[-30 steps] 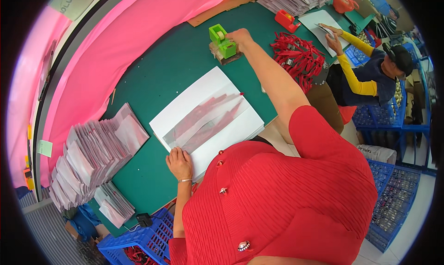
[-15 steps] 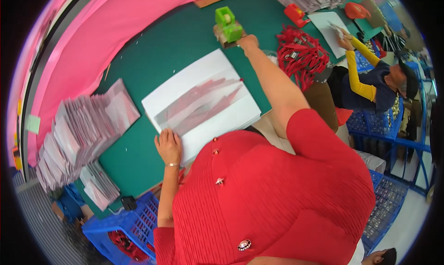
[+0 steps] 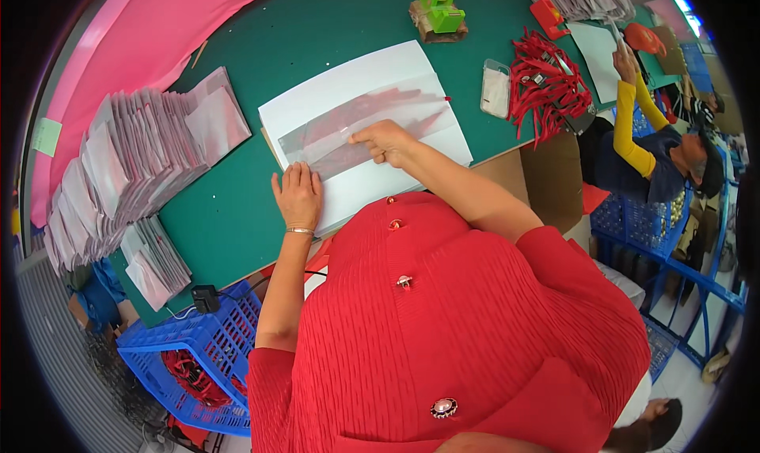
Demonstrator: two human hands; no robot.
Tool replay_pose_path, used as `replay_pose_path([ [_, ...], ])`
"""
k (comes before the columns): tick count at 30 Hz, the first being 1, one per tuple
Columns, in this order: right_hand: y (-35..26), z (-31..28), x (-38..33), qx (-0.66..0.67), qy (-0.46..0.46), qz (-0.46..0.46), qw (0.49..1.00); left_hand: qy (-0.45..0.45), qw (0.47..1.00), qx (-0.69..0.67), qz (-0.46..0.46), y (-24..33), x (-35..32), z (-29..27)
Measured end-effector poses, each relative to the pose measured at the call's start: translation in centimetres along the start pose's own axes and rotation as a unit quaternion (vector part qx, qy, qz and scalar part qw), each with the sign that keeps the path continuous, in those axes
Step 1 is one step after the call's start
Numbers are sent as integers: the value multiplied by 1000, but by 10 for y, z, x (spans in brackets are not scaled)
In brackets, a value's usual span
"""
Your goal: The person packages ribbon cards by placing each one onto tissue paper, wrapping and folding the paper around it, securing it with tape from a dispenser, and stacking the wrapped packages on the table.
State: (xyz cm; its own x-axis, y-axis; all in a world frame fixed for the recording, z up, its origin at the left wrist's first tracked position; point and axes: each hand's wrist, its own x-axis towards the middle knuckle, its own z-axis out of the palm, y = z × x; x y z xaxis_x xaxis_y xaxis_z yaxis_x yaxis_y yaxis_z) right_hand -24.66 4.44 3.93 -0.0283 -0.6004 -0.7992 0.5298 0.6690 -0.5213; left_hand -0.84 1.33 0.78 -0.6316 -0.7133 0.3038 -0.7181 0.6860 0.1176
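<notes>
A large white sheet (image 3: 348, 89) lies on the green table (image 3: 261, 34). On it rests a clear plastic bag (image 3: 356, 125) with red pieces inside. My left hand (image 3: 298, 196) lies flat, fingers spread, on the bag's near left corner. My right hand (image 3: 384, 140) presses its fingertips on the middle of the bag. Neither hand holds anything. A green tape dispenser (image 3: 438, 2) stands beyond the sheet.
Stacks of filled clear bags (image 3: 134, 160) lie fanned out at the left. A heap of red pieces (image 3: 546, 85) and a small clear box (image 3: 496, 89) sit at the right. Another person in yellow sleeves (image 3: 633, 128) works at the far right. A blue crate (image 3: 198, 350) stands below the table.
My right hand has pulled back from the green tape dispenser to the middle of the bag. My left hand stays on the sheet's near edge.
</notes>
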Motion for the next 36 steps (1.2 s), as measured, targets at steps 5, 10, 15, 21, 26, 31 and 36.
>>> replay_pose_path([
  [5, 15, -3, 16, 8, -11, 34, 999, -124, 992, 6, -21, -2, 11, -21],
  [10, 19, -3, 16, 31, -1, 30, 999, -83, 985, -80, 132, 17, 52, -31],
  [15, 16, -6, 7, 185, -34, 104, 977, -197, 957, -79, 195, 15, 54, 9],
  [21, 64, -59, -32, 215, 60, -46, 974, -201, 961, -40, 187, 13, 49, 18],
  [26, 32, -95, -29, 226, 296, -122, 920, -194, 960, -36, 198, 15, 51, 18],
  [31, 0, -81, -6, 76, 483, -84, 868, -195, 959, -45, 203, 17, 49, 13],
  [36, 12, -82, 7, 129, 450, -293, 834, -192, 962, -50, 187, 16, 49, 13],
])
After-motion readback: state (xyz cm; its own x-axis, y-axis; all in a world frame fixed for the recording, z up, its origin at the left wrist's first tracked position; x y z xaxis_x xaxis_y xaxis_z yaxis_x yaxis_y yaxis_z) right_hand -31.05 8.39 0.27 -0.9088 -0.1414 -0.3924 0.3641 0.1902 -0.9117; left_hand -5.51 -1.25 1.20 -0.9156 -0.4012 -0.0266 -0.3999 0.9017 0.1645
